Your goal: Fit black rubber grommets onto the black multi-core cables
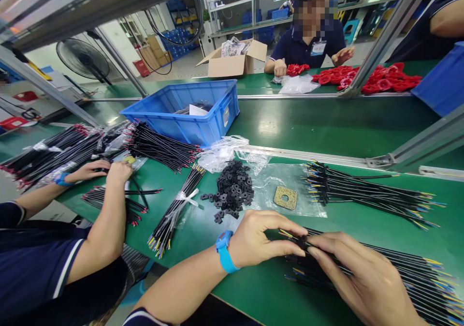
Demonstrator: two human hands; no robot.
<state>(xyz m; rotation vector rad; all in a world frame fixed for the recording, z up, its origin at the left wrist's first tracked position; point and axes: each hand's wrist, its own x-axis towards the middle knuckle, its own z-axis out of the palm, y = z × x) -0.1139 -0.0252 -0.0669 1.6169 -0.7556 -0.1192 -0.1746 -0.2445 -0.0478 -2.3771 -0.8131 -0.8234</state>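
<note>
My left hand (pixel 255 239), wearing a blue wristband, closes thumb and forefinger about a small black piece (pixel 301 242) near the cable's coloured wire ends. Facing it, my right hand (pixel 366 273) pinches the same black cable just behind that piece; the fingers partly hide the grip. Below and beyond the right hand lie many black cables (pixel 416 270) with yellow and blue wire ends. A pile of small flat black pieces with holes (pixel 234 188) lies past my left wrist. Beside it, a yellow sponge with a central hole (pixel 285 198) rests on a clear plastic bag (pixel 313 209).
Another cable bundle (pixel 377 193) lies at right, a tied one (pixel 177 207) left of the pile. A blue bin (pixel 213 123) stands behind. At left, a co-worker's hands (pixel 118 171) handle cables. A metal post (pixel 387 36) rises at right; another person sits opposite.
</note>
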